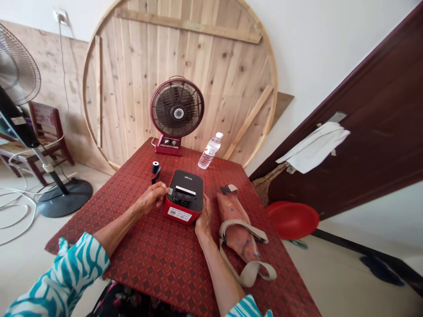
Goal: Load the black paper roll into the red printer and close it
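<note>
A small red and black printer-like box rests on the red patterned table, with a label on its front face and a slot in its dark top. At its left edge, my left hand pinches a small greyish piece against the box's upper corner. My right hand lies along the right side of the box, its fingers partly hidden behind it; whether it grips the box firmly is hard to see. Just left of the box stands a small dark roll with a white end, a loose dark strip beside it.
A red fan and a water bottle stand at the table's back. On the right lies a worn reddish pouch with a pale strap. Beyond the table are a standing fan, a red basin and a door.
</note>
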`<state>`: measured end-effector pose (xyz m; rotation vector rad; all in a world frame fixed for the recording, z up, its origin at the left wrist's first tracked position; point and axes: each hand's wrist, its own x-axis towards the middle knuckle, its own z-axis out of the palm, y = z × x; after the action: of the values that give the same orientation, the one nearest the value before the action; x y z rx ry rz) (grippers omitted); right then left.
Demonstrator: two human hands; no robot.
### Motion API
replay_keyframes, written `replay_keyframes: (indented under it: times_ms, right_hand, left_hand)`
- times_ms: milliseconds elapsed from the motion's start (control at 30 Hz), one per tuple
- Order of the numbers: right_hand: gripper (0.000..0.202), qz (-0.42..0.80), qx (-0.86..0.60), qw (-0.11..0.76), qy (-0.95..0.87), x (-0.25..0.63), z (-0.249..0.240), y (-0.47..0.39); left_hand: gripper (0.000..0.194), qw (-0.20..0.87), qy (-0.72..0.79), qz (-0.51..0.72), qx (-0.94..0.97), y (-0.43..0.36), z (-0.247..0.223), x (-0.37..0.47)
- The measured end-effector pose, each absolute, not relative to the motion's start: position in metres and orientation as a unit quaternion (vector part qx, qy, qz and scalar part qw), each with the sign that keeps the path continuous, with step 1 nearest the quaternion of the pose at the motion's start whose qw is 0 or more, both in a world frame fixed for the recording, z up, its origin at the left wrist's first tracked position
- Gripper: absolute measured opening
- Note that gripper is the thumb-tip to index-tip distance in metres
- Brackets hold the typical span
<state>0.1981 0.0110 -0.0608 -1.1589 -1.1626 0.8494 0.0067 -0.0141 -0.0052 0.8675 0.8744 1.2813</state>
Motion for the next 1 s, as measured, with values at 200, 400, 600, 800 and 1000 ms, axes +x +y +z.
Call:
replay_keyframes:
  times_ms: [200,400,600,800,1000]
  right_hand:
    - [0.043,0.38,-0.496,0.612,-0.485,0.198,-0.067,0.016]
    - [0.043,0.39,-0.492,0.617,-0.474,0.197,-0.067,0.015]
    - [0.042,0.388,-0.498,0.615,-0.472,0.197,-0.067,0.016]
    - [0.041,0.371,-0.495,0.625,-0.476,0.197,-0.068,0.015]
    - [0.041,0.374,-0.503,0.616,-0.477,0.197,-0.061,0.013]
  left_hand:
    - [0.03,0.632,0.384,0.549,0.389,-0.012,-0.009,0.003]
    - [0.035,0.677,0.384,0.518,0.353,-0.008,-0.004,0.0]
    - [0.031,0.694,0.404,0.493,0.333,-0.005,0.002,-0.001]
    - [0.028,0.679,0.417,0.502,0.337,-0.002,-0.004,0.0]
    - [0.028,0.677,0.408,0.509,0.341,-0.004,-0.005,0.001]
